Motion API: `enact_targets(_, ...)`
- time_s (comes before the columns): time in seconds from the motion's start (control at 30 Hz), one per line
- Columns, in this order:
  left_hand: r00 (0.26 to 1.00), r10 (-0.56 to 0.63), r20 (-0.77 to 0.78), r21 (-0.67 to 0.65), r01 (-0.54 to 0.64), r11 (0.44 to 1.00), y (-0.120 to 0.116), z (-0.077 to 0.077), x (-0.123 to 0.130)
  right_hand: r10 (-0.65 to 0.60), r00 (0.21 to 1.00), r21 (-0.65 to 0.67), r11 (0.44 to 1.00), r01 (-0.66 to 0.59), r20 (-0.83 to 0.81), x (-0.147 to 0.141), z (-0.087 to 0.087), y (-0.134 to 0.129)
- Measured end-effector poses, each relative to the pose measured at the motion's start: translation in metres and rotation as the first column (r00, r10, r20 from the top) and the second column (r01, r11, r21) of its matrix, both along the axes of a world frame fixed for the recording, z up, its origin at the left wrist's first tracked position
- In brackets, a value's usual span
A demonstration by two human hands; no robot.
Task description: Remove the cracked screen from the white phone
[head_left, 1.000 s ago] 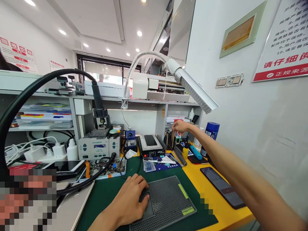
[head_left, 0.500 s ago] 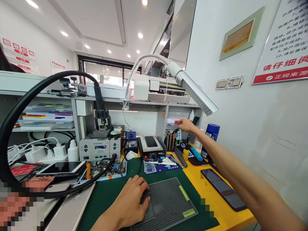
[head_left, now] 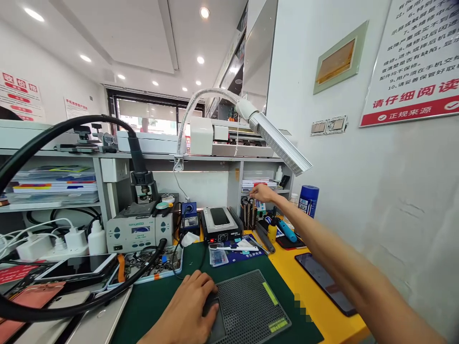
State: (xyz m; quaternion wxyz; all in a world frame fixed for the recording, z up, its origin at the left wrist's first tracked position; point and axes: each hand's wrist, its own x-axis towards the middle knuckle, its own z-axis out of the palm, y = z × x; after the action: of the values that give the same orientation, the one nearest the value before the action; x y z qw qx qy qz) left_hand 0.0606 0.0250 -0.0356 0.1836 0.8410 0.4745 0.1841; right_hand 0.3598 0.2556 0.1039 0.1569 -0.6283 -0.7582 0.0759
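Right hand [head_left: 263,193] at 4 o'clock from frame centre, fingertips close together over the tool holder [head_left: 248,219] at 5. Can't tell if they're clamped on one of the slim tools [head_left: 245,206] or just at the tops; too small.

Left hand [head_left: 193,302] at 7: thumb and fingers apart, palm down over the dark panel [head_left: 221,316] on the perforated mat [head_left: 255,301]. Separate piece or part of the mat, can't tell.

Handling, my guess: tools light, stiff, slick if metal, any fine tips easy to bend. Grab by the upper shank, pull straight up to 12 so neighbours don't snag.

Vs half a second ago: my right hand has come in toward 9, nearer the holder. Left unchanged. View swung slightly toward 3.
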Motion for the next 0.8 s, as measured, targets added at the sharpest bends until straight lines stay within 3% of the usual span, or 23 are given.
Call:
enact_targets(0.1, 1.000, 0.000, -0.007, -0.016, 0.000, 1.000, -0.001, 0.002, 0.000, 0.000, 1.000, -0.005, 1.000, 0.000, -0.020, -0.007, -0.001, 0.002)
enact_targets(0.23, 1.000, 0.005, -0.016, -0.029, -0.006, 1.000, -0.002, 0.005, 0.001, -0.096, 0.995, -0.026, 0.995, 0.096, -0.029, -0.006, -0.002, 0.006)
enact_targets(0.4, 1.000, 0.002, -0.015, -0.031, -0.003, 1.000, -0.003, 0.007, 0.001, -0.200, 0.980, -0.161, 0.968, 0.194, -0.019, 0.008, -0.004, 0.003)
enact_targets(0.8, 0.998, 0.000, -0.067, -0.070, -0.005, 0.998, 0.004, 0.006, 0.001, -0.144, 0.987, -0.345, 0.932, 0.110, -0.075, 0.003, -0.008, 0.003)
